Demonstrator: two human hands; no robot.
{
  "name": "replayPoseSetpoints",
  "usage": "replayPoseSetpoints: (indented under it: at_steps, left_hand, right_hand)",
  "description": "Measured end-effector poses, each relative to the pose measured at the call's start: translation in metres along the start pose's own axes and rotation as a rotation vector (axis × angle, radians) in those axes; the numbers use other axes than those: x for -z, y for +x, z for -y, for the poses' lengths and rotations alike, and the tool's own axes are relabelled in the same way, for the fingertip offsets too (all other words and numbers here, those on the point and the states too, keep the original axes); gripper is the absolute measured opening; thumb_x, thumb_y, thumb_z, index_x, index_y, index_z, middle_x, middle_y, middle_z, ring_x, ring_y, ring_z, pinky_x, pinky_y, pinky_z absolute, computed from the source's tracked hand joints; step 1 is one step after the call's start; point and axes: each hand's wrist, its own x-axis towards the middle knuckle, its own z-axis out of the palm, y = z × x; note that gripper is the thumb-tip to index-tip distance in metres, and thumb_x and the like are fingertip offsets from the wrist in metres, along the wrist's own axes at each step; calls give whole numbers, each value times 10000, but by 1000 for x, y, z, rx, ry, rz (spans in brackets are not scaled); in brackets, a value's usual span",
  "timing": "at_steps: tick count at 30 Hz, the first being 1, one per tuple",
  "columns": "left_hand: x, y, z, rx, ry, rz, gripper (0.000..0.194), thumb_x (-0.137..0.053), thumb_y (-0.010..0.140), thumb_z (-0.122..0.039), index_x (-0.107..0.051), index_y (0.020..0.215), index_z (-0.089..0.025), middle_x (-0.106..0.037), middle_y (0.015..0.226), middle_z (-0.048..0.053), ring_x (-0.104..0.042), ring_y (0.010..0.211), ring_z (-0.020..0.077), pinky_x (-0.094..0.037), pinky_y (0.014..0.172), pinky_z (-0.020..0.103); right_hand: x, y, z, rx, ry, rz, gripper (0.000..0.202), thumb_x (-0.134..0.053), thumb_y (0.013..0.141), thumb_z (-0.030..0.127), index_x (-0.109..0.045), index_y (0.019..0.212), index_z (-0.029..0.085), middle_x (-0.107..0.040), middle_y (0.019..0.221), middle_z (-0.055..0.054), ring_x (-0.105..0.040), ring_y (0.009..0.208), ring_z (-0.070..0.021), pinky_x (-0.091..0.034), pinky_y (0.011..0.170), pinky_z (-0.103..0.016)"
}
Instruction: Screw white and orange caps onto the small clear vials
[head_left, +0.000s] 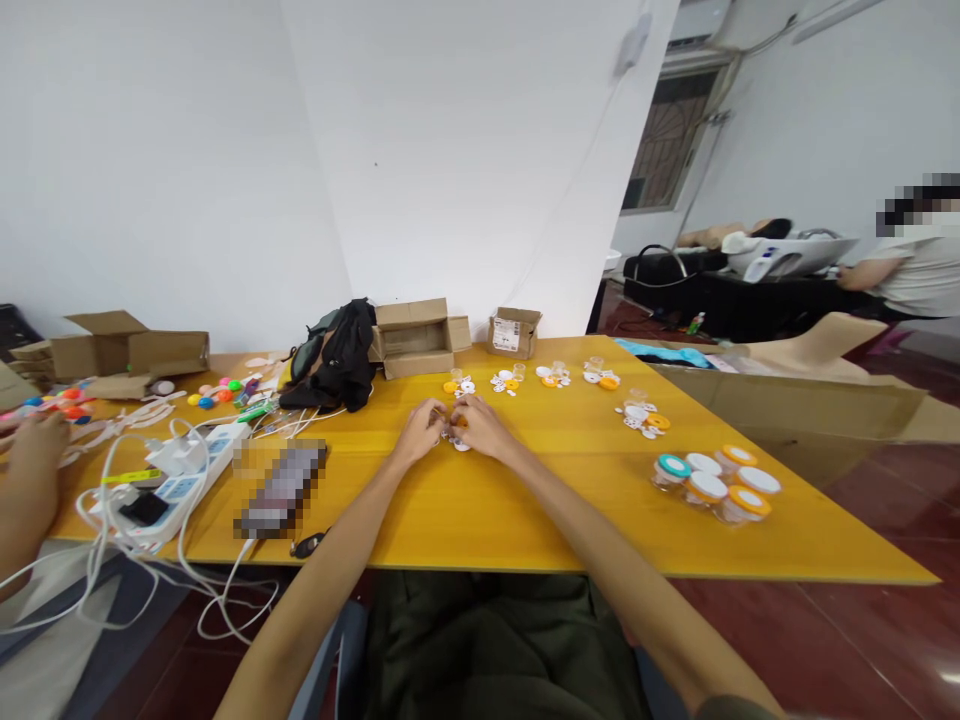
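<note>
White walls [450, 150] rose behind the yellow table [465, 520] that I watched from afar. Near its middle I saw the left hand [424, 430] and the right hand [481, 430] close together, fingers curled inward around a small pile of white and orange pieces [460, 445] lying between them on the wood. I could not tell whether either hand gripped a piece, since the fingertips were partly hidden. Five similar heaps [510, 382] lay beyond and to the right, and six lidded jars [707, 487] stood grouped nearer the right edge. Leftward I saw a phone [283, 490], a power strip [196, 478], a black bag [345, 360] and another person's arm [28, 490].
</note>
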Motion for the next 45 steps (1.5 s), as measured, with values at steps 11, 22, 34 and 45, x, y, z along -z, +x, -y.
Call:
replayPoseSetpoints:
  at_steps: [11,22,34,45]
  left_hand:
    - [0,3,-2,31,-84,6,84,-562,758,-158,-590,829,-193,-681,752,-7,-627,665,132,-508,686,257]
    - [-1,3,-1,30,-92,1,65,-565,787,-201,-600,841,-191,-696,818,13,-650,769,153,-522,762,280]
    - [1,1,-2,58,-77,-2,89,-544,802,-241,-612,841,-202,-677,819,3,-623,749,149,-510,742,270]
    - [10,-4,-7,-105,88,89,164,-615,790,-258,-656,941,-210,-642,1042,44,-593,954,192,-483,880,320]
  right_hand:
    - [-1,10,10,-96,-118,66,109,-718,719,243,-656,632,219,-687,1017,-103,-618,1002,-288,-480,757,-328]
    - [8,11,1,-93,-19,41,103,-752,677,263,-672,629,218,-704,936,-70,-642,970,-265,-507,802,-335]
    - [36,-6,-49,-189,80,-61,159,-770,666,322,-670,618,208,-717,881,-67,-660,934,-268,-514,822,-362]
    - [31,-19,-65,-172,74,-129,97,-688,763,288,-678,696,218,-706,926,-79,-649,963,-261,-494,873,-374]
